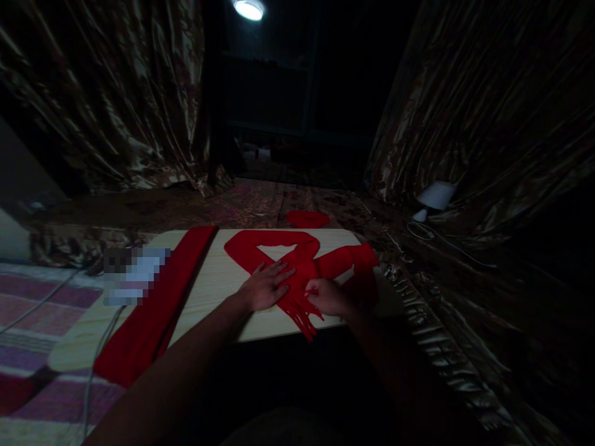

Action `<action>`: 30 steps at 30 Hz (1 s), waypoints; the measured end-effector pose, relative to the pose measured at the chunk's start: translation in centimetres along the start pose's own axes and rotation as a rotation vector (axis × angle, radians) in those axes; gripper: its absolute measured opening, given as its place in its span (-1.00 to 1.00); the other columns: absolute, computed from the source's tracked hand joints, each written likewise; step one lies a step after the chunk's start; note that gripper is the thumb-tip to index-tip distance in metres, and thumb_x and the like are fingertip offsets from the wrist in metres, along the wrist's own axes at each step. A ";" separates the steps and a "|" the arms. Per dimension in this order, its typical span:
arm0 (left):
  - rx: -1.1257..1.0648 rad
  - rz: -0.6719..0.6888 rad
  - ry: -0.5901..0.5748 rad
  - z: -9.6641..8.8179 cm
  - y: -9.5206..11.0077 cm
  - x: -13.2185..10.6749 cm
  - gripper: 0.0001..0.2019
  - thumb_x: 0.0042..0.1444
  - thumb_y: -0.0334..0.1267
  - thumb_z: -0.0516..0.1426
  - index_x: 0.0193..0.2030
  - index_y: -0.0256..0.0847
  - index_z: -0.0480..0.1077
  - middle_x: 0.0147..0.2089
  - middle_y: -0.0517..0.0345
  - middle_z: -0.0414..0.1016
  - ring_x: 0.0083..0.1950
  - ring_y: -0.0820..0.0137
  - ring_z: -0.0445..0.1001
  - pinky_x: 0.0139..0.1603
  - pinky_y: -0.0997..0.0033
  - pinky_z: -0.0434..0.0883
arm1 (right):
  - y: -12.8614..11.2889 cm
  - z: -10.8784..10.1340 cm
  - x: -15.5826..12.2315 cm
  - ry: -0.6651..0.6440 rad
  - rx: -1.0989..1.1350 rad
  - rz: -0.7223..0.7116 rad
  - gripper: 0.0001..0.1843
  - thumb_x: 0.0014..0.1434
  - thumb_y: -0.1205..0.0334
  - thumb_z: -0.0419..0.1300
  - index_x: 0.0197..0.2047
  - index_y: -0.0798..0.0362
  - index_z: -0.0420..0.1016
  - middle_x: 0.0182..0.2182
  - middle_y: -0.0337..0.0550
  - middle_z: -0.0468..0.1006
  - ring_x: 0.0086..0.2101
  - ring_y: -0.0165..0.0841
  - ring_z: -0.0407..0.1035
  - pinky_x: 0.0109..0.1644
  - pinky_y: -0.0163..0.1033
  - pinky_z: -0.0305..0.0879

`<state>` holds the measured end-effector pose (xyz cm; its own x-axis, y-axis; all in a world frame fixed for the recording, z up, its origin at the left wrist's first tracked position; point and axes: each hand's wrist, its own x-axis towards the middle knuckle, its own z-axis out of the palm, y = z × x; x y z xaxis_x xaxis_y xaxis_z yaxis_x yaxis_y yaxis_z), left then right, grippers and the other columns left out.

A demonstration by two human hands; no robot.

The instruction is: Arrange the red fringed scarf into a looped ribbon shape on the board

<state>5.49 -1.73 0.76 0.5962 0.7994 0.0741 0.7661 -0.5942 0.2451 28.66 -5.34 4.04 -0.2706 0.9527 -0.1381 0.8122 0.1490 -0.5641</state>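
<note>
A red fringed scarf lies looped and crossed on a pale wooden board. My left hand rests flat on it just left of the crossing, fingers spread. My right hand is closed in a pinch on the scarf's fringed end, which hangs over the board's near edge. A second red scarf stretches diagonally along the board's left side, untouched.
A small red cloth piece lies on the patterned floor behind the board. A blurred white object with a cable sits at the board's left. A white lamp stands at the right. Shiny curtains hang on both sides.
</note>
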 end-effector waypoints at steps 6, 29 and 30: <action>0.011 -0.004 -0.014 -0.2 0.2 0.0 -0.40 0.39 0.09 -0.17 0.53 0.09 -0.03 0.56 0.11 -0.06 0.57 0.17 -0.12 0.48 -0.22 -0.13 | 0.6 -2.9 -2.2 -0.151 -0.291 0.006 -0.88 0.14 0.30 0.21 -0.41 0.05 0.54 -0.45 -0.16 0.60 -0.44 -0.37 0.39 -0.41 -0.32 0.06; 0.023 0.009 -0.004 -0.1 0.2 -0.1 -0.41 0.40 0.09 -0.15 0.51 0.08 0.00 0.56 0.08 -0.04 0.57 0.15 -0.12 0.48 -0.24 -0.12 | -1.7 -0.3 -5.7 -0.101 -0.474 -0.501 -0.86 0.16 0.25 0.22 -0.43 0.05 0.49 -0.30 -0.15 0.51 -0.25 -0.34 0.36 -0.20 -0.25 0.17; 0.024 0.005 -0.008 -0.1 0.2 -0.1 -0.41 0.39 0.09 -0.15 0.51 0.08 0.01 0.56 0.09 -0.04 0.57 0.16 -0.12 0.48 -0.24 -0.13 | -1.6 -0.9 -5.7 -0.153 -0.501 -0.499 -0.86 0.15 0.27 0.21 -0.44 0.06 0.51 -0.31 -0.14 0.53 -0.29 -0.34 0.36 -0.23 -0.25 0.16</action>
<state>5.61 -1.91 0.96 0.6016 0.7959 0.0677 0.7689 -0.5999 0.2212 29.38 -10.83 6.43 -0.7105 0.6973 -0.0948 0.7025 0.6948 -0.1540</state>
